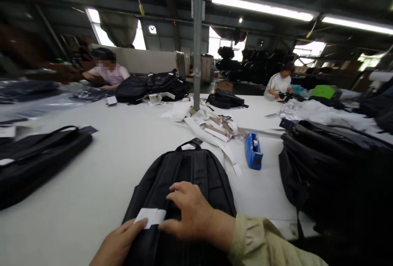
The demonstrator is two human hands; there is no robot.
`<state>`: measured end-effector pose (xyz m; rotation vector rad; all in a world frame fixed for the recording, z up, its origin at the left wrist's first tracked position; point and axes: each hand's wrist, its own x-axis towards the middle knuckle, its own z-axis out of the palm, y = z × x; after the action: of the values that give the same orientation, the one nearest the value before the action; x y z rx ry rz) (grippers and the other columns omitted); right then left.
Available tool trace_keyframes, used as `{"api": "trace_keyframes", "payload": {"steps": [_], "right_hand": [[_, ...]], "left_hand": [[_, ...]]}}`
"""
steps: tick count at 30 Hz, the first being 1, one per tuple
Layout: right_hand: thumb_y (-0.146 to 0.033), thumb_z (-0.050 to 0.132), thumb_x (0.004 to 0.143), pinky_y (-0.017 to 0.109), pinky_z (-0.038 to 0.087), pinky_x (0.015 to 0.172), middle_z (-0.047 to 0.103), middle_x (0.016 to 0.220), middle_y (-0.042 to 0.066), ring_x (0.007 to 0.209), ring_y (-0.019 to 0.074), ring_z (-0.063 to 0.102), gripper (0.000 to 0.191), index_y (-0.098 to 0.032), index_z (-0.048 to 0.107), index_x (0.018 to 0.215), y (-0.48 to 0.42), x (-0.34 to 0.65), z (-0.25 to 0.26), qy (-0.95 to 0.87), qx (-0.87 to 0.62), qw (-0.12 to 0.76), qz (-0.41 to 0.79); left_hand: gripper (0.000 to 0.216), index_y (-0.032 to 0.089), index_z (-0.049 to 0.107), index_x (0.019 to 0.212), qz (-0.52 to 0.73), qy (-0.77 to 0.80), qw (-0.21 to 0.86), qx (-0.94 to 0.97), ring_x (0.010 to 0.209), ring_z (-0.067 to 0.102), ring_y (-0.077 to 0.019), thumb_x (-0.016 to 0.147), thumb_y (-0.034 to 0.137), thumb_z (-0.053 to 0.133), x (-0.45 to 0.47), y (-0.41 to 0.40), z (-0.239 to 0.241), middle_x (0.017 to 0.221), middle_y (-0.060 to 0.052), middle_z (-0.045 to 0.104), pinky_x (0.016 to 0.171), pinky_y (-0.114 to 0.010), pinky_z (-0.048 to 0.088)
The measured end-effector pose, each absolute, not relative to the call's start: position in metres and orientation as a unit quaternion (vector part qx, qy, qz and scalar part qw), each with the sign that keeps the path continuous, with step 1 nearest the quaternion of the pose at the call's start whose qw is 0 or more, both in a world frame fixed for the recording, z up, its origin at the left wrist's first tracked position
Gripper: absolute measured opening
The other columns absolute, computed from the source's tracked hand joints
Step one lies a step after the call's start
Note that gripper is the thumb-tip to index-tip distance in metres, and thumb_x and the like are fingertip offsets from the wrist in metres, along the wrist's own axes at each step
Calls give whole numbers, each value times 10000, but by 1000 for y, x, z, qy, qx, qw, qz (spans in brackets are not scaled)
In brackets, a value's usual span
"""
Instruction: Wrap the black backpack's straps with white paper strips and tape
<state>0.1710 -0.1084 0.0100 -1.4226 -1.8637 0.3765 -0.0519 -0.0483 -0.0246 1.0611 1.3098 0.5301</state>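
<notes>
Both hands (118,243) (190,212) flat, ungripping, pressing white paper label (150,217) onto black nylon backpack (184,176)

— Any writing you can make out from here?
— None. The white label (151,217) on the black backpack (184,176) looks blank, and the paper tags (219,128) on the tabletop (123,155) are too small to read.

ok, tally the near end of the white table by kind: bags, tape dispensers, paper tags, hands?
Black fabric backpack under the hands, flat black bag at left: 2
Blue plastic tape dispenser: 1
White paper tag on the backpack: 1
Hands, left hand and right hand, both on the tag: 2
Total: 6
</notes>
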Motion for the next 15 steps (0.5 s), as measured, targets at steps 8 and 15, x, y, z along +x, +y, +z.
{"api": "trace_keyframes", "payload": {"steps": [8,15], "right_hand": [[-388,716,703,515,397,1078,591,1282,184,1246,342,516,444,-109,685,1047,-81,128,-12,-711,-600,292,223],[-400,767,679,425,400,1094,561,1378,125,1301,269,492,333,-175,695,914,-64,144,-20,-775,-512,326,175]], "left_hand": [[336,178,682,842,263,560,649,442,789,709,-300,714,482,745,-46,-51,-36,717,-56,733,660,-331,568],[419,164,701,879,265,558,657,432,787,710,-299,687,528,782,-44,-54,-35,727,-59,737,655,-319,568]]}}
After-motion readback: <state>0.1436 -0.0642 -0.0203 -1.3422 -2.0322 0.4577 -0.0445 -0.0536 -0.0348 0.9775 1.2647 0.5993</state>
